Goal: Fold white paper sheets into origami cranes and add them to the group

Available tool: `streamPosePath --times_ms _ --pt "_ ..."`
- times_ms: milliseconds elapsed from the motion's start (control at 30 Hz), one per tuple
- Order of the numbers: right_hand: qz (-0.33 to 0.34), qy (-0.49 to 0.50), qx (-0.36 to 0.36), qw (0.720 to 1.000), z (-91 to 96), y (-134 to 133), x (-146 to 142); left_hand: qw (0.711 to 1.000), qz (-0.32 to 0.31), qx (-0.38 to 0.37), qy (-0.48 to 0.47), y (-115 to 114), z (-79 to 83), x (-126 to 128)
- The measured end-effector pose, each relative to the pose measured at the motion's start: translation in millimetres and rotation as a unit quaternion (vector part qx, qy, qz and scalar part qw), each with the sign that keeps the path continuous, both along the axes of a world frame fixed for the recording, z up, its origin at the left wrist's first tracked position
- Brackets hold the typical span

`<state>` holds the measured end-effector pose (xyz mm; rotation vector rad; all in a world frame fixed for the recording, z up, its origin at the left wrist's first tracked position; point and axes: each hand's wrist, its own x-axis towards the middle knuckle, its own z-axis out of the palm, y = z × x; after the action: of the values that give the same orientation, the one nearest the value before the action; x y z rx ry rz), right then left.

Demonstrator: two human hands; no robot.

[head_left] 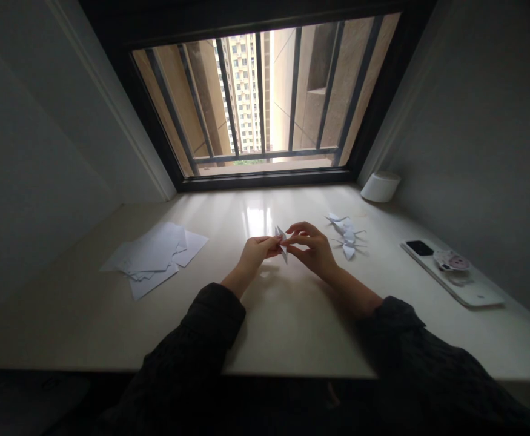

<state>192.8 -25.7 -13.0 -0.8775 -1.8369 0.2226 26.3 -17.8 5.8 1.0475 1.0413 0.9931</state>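
A small white piece of folded paper is held above the sill, its pointed ends sticking out up and down. My left hand pinches it from the left between thumb and fingers. From the other side my right hand reaches in, thumb and forefinger closed at the paper's right edge, the other fingers bent above. Part of the paper is hidden behind the fingertips. To the right of my right hand stand white folded paper cranes in a close row, with thin pointed necks and tails.
Loose white paper sheets lie in an uneven pile on the left of the pale windowsill. At the right are a phone with a round grip on its back and a white cylindrical object. A barred window closes off the back.
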Motion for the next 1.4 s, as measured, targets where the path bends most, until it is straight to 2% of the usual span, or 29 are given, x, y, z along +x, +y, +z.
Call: streamPosePath --times_ms 333,667,900,1100,1233,1400 --pt "0.004 -0.038 0.044 0.998 2.1 -1 0 1.0 -0.003 0.007 0.001 -1 5.2 1" --pt "0.032 0.087 -0.061 0.994 -10.5 9 -3 0.998 -0.014 0.053 0.012 0 0.2 -2" --pt "0.033 0.143 -0.115 0.982 -7.8 6 -8 0.996 -0.011 0.085 0.007 1 -7.1 1" --pt "0.057 0.156 -0.155 0.974 -8.7 9 -8 0.993 0.011 0.106 0.054 3 -11.0 -2" --pt "0.08 0.139 -0.157 0.975 -8.4 10 -7 0.994 0.019 0.098 0.044 4 -12.3 -3" --pt "0.054 0.156 -0.145 0.976 -6.1 6 -9 0.994 0.017 0.103 0.029 3 -11.5 -1"
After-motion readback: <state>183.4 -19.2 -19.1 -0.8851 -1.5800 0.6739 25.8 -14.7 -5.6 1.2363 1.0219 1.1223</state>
